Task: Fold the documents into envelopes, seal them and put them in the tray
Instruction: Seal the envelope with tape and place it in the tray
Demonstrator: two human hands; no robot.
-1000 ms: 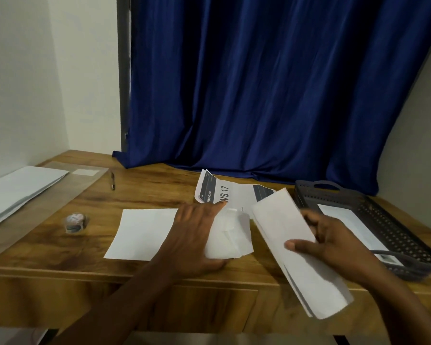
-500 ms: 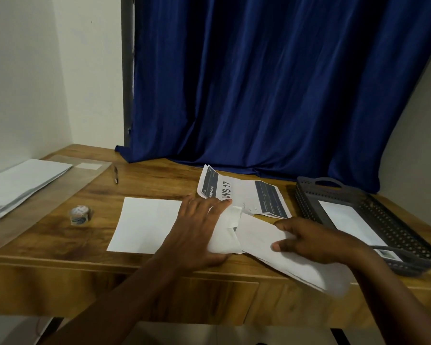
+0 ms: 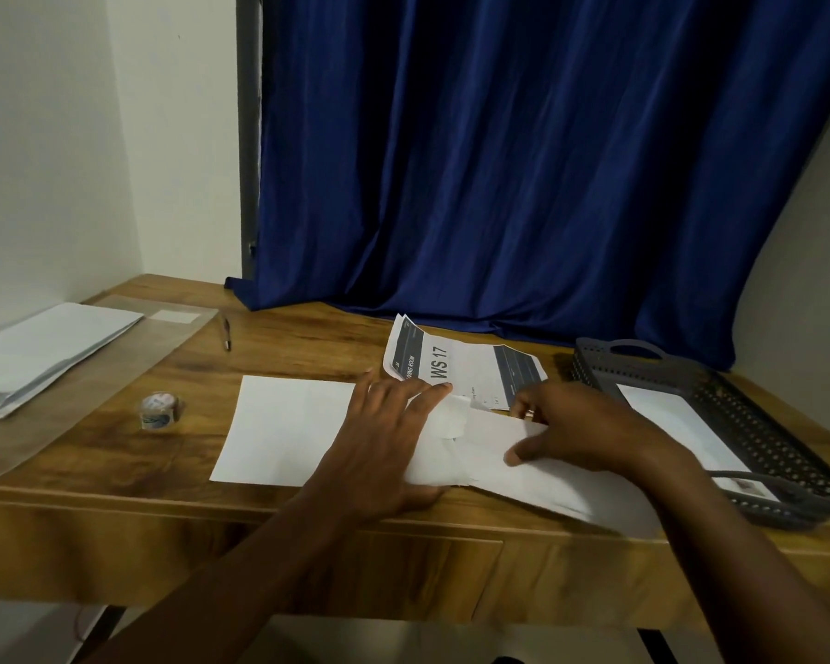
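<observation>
Your left hand [image 3: 384,438] is flat, fingers straight, pinning the folded doc [image 3: 444,424] at frame centre; right hand [image 3: 581,431] grips the envelope [image 3: 547,476] lying on the desk [image 3: 283,347]. Risk: doc snags at the mouth, crumples. Tray [image 3: 739,409] sits far right.

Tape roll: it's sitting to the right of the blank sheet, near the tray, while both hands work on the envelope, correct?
Not quite. In the head view the tape roll sits left of the blank sheet, far from the tray. Both the left hand and right hand are on the envelope.
</observation>
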